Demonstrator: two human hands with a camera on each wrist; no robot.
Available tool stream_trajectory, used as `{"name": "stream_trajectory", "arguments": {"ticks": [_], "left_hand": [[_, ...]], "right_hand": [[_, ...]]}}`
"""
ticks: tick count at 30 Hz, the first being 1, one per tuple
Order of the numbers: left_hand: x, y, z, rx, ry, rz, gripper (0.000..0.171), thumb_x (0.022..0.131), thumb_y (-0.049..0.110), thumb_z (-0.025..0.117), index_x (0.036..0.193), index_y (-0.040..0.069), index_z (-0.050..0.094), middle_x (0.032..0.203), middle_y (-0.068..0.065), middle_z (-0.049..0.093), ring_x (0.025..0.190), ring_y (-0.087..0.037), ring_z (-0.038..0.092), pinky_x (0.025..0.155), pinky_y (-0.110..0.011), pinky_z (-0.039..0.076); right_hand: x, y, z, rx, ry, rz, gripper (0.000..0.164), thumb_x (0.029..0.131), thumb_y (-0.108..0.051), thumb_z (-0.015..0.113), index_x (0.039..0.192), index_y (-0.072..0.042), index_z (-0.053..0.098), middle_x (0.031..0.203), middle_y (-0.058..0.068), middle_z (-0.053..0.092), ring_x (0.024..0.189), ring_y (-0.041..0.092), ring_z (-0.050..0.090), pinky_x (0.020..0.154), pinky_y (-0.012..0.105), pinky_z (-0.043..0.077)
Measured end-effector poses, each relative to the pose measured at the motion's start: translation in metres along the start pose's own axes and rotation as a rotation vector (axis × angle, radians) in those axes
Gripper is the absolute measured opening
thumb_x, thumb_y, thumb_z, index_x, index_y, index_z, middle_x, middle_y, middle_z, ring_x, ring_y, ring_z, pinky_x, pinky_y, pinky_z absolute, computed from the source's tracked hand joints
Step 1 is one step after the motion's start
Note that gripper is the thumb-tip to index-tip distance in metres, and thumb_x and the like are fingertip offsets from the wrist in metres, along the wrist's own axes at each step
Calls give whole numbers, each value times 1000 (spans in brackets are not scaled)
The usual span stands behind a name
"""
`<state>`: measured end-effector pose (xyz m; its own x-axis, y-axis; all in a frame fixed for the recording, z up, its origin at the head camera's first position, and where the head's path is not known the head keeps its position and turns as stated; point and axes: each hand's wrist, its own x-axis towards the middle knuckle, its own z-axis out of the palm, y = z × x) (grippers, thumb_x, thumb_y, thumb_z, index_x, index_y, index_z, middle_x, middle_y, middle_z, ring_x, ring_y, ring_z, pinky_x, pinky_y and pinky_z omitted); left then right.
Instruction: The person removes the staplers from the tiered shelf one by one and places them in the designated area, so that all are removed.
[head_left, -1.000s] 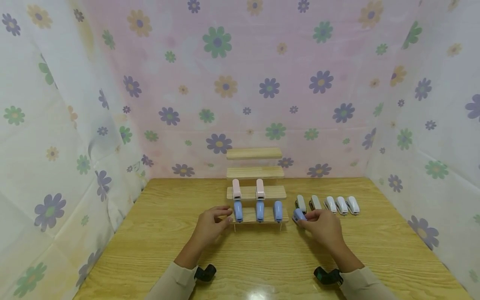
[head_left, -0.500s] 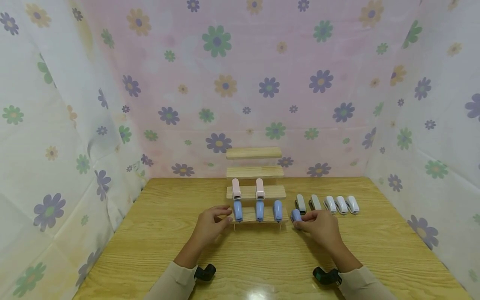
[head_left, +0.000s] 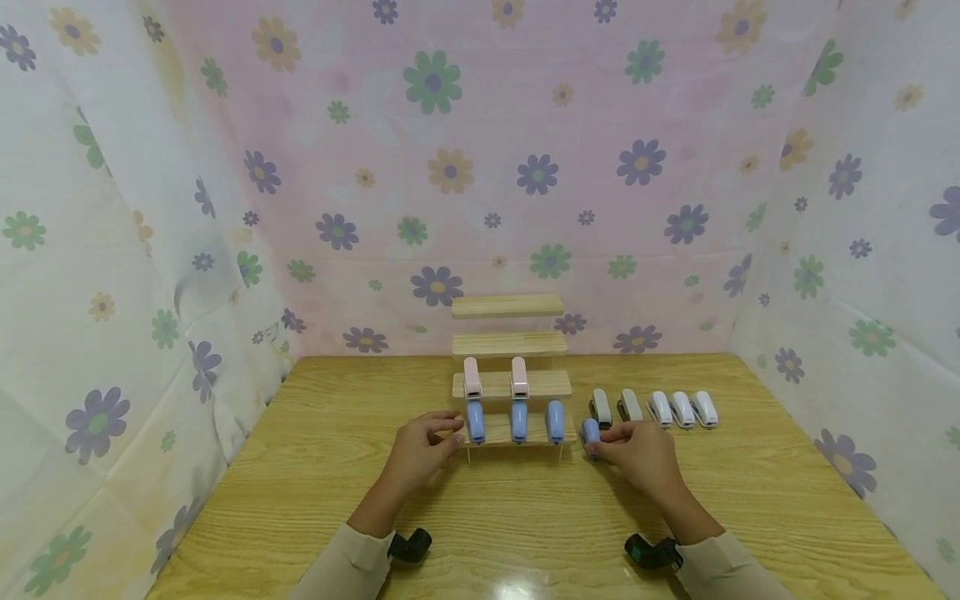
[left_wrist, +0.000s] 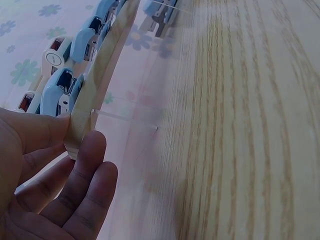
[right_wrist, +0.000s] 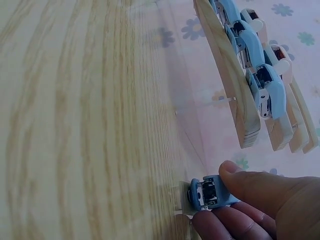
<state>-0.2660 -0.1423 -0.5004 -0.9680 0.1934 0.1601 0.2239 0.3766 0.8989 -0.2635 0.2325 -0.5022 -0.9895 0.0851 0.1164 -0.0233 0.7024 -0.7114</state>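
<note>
A four-step wooden display rack (head_left: 507, 345) stands on clear supports. My left hand (head_left: 426, 450) pinches the left end of its lowest board (left_wrist: 82, 115) between thumb and fingers. My right hand (head_left: 643, 454) holds a small light-blue stapler (head_left: 590, 435) low at the table, just right of the rack; thumb and fingers are on its sides in the right wrist view (right_wrist: 212, 192). On the lowest board sit three blue staplers, the middle one (head_left: 519, 421) apart from its neighbours. Two pink staplers, one at the left (head_left: 472, 377), are on the second board.
Right of the rack, two grey staplers, one at the left (head_left: 601, 408), and three white staplers, one in the middle (head_left: 682, 410), lie in a row on the wooden table (head_left: 337, 400). The upper two boards bear nothing. Flowered cloth (head_left: 487, 125) encloses the back and sides.
My right hand has shifted slightly left with the blue stapler, which has turned from slanted to more nearly straight. The left hand stays at the rack.
</note>
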Motion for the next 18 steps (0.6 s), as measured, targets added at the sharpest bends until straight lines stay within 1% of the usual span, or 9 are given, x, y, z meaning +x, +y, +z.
{"name": "stream_trajectory", "arguments": {"ticks": [11, 18], "left_hand": [[-1, 1, 0, 12, 9, -2, 26, 99, 17, 73, 123, 7, 77, 144, -11, 62, 89, -22, 75, 69, -23, 63], [0, 1, 0, 13, 7, 3, 27, 99, 18, 73, 123, 8, 77, 144, -11, 62, 88, -19, 73, 70, -23, 63]], "right_hand": [[-1, -3, -1, 19, -18, -5, 31, 81, -39, 90, 92, -11, 81, 82, 0, 78, 70, 12, 69, 59, 32, 57], [-1, -3, -1, 6, -8, -6, 34, 81, -43, 89, 93, -12, 80, 83, 0, 78, 70, 12, 68, 58, 32, 56]]}}
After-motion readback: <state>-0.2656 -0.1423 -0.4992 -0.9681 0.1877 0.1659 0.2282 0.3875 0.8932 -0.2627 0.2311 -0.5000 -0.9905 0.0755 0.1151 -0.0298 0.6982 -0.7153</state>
